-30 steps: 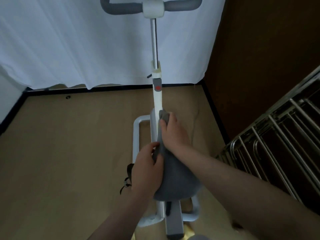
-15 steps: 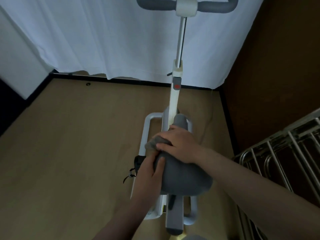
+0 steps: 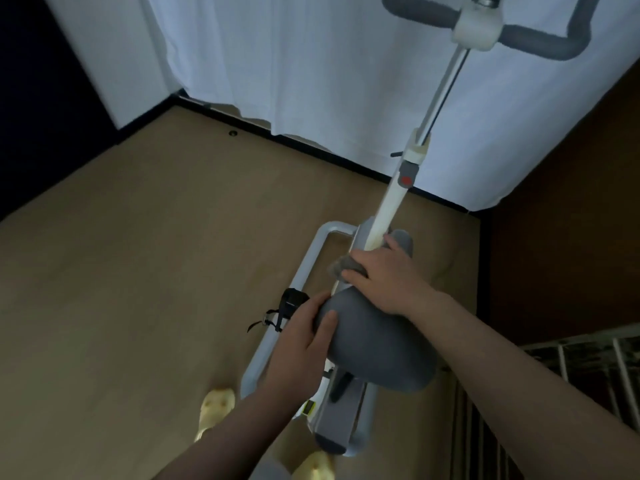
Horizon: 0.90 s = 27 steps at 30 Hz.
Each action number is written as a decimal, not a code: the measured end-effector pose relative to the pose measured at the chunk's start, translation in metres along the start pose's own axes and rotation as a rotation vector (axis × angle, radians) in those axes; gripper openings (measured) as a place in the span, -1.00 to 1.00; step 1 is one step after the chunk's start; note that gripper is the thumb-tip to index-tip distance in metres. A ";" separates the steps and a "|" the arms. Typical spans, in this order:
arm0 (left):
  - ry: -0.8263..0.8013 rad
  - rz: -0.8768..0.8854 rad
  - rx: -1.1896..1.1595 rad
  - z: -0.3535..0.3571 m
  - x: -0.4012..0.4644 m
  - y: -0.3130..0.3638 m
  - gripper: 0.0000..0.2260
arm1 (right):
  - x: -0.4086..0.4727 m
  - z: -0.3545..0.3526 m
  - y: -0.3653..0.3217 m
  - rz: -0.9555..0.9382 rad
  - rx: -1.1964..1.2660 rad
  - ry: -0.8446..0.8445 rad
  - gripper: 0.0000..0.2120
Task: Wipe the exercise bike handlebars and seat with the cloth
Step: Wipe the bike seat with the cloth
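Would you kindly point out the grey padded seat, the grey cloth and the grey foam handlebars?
grey padded seat (image 3: 381,344), head view, broad top.
grey cloth (image 3: 341,268), head view, bunched edge.
grey foam handlebars (image 3: 420,12), head view, left grip.

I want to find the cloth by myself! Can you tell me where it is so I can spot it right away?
Find the white exercise bike standing on the tan floor in front of the white curtain. Follow its white post down to the big smooth grey seat. At the seat's narrow front end, the right hand presses down a small grey cloth; unlike the smooth seat, it is crumpled and fuzzy, poking out past the fingers.
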<state>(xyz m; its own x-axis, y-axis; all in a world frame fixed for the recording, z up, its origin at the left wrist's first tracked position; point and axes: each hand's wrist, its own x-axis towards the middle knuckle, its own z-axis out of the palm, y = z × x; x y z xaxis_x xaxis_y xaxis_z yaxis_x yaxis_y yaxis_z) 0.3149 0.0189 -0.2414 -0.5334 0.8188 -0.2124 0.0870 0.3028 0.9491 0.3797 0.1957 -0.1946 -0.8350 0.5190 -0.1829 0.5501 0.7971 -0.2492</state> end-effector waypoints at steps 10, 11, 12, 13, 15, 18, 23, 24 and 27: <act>0.174 0.016 -0.072 -0.005 -0.019 -0.008 -0.81 | -0.031 0.018 -0.033 -0.225 0.255 -0.027 -0.67; 0.186 0.009 -0.078 -0.006 -0.021 -0.008 -0.81 | -0.041 0.020 -0.033 -0.259 0.246 0.009 -0.63; 0.192 0.005 -0.073 -0.006 -0.022 -0.009 -0.81 | -0.051 0.023 -0.033 -0.278 0.219 0.057 -0.61; 0.194 0.003 -0.060 -0.006 -0.022 -0.008 -0.81 | -0.062 0.027 -0.033 -0.283 0.186 0.111 -0.60; 0.190 0.017 -0.014 -0.004 -0.021 -0.005 -0.81 | -0.079 0.033 -0.034 -0.238 0.144 0.210 -0.57; 0.156 0.067 0.080 -0.001 -0.014 0.003 -0.83 | -0.090 0.037 -0.029 -0.061 0.244 0.273 -0.57; 0.082 0.172 0.235 0.007 0.000 0.015 -0.72 | -0.053 0.029 -0.005 0.180 0.353 0.325 -0.61; 0.073 0.184 0.240 0.010 0.002 0.015 -0.71 | -0.041 0.027 -0.002 0.219 0.330 0.333 -0.61; 0.057 0.188 0.225 0.015 0.005 0.017 -0.70 | -0.028 0.022 -0.002 0.304 0.270 0.326 -0.59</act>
<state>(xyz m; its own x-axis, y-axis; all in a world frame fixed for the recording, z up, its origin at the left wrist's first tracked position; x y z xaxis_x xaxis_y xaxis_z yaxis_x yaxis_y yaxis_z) 0.3263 0.0359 -0.2302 -0.5357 0.8442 -0.0181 0.3698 0.2538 0.8938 0.4025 0.1727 -0.2098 -0.5747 0.8183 0.0095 0.7175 0.5094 -0.4752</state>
